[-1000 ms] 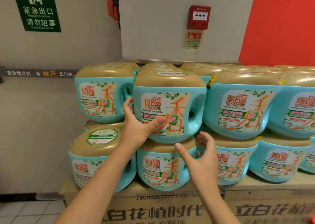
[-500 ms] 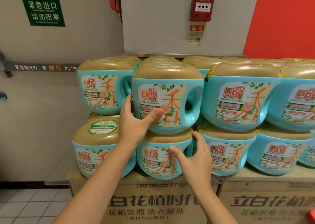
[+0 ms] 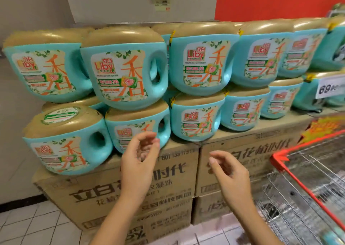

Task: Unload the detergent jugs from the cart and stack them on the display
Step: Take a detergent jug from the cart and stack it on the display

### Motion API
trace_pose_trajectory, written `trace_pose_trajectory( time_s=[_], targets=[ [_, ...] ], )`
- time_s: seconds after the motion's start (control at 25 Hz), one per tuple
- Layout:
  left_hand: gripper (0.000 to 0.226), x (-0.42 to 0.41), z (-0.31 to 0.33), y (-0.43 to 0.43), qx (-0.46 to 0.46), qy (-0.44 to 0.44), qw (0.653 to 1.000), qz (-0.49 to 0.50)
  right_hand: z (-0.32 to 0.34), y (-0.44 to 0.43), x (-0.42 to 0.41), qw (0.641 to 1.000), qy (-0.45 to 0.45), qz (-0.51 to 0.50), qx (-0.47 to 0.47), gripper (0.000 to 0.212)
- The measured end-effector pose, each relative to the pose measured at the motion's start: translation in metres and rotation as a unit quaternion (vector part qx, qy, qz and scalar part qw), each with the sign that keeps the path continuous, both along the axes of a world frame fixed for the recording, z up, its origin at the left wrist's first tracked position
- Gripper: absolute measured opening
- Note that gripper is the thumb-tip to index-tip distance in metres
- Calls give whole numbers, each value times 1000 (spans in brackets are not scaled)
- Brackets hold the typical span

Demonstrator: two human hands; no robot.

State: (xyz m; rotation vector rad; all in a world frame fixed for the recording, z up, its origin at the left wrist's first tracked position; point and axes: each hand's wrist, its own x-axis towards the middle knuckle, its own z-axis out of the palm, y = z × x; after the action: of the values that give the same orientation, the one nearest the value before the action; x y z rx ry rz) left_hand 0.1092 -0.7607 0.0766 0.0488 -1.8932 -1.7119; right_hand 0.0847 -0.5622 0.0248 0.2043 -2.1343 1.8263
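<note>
Turquoise Liby detergent jugs with tan lids stand two layers high on the display of cardboard boxes (image 3: 119, 194). The upper jug (image 3: 123, 67) that was just placed sits second from left, resting on a lower jug (image 3: 138, 125). My left hand (image 3: 139, 162) hovers in front of that lower jug, fingers curled and apart, holding nothing. My right hand (image 3: 230, 175) floats in front of the boxes, also empty with loose fingers. The wire cart (image 3: 308, 187) with a red rim stands at the lower right; its contents are blurred.
A grey wall runs along the left and a red wall panel (image 3: 270, 0) sits behind the stack. A white price tag (image 3: 329, 88) hangs at the right. White floor tiles (image 3: 28, 224) lie at the lower left.
Both hands have let go of the upper jug and dropped down and back from the stack. The view has swung right, bringing the cart into sight.
</note>
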Motion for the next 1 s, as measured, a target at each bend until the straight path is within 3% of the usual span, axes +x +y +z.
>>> trace_pose_trajectory(
  time_s=[0.16,0.36,0.72,1.0],
  targets=[
    [15,32,-47,65,19,-161,982,-101,-31,89,50,998,-59,-24,-18,25],
    [14,65,-98,169,23,-260,954,-146,-66,216,98,988,-122,-89,-40,21],
    [17,80,-146,351,64,-319,927,-187,-76,416,130,974,-161,-151,-45,19],
    [20,6,-150,461,50,-301,922,-240,-73,524,76,965,-150,-208,-50,15]
  ],
)
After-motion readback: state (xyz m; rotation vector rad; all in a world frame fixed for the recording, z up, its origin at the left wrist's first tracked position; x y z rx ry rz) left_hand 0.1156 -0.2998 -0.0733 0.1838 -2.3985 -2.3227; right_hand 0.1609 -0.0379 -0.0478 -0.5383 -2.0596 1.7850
